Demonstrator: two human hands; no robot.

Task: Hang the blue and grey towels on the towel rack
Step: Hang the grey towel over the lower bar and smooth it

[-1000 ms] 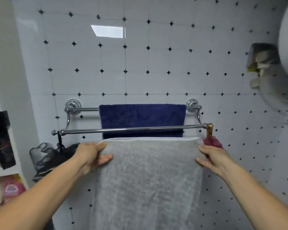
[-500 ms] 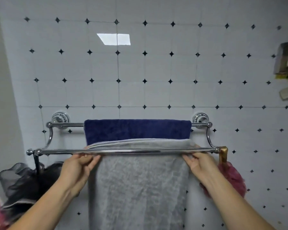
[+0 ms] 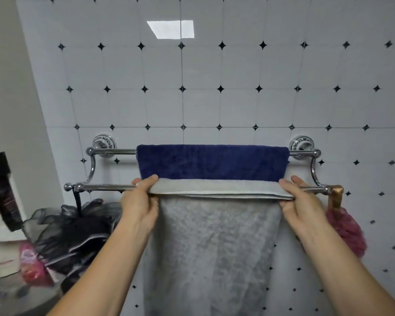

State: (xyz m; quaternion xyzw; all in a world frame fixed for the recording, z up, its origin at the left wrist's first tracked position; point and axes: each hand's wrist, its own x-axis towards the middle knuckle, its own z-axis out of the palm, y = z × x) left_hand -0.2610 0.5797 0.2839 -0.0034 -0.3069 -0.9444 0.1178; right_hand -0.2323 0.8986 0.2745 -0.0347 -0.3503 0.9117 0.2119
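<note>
A chrome double-bar towel rack is fixed to the tiled wall. The blue towel hangs over its rear bar. The grey towel lies folded over the front bar, and its long front part hangs straight down between my arms. My left hand grips the towel's left top corner at the bar, thumb on top. My right hand pinches the right top corner the same way. The middle of the front bar is hidden under the grey cloth.
A black mesh sponge hangs from the rack's left end. A pink mesh sponge hangs on a gold hook at the right end. A shelf with a dark tube and a pink packet stands at left.
The grey towel's top edge has gone up from below the front bar, behind it, and now folds over it. Both hands rose with it and stay on its corners.
</note>
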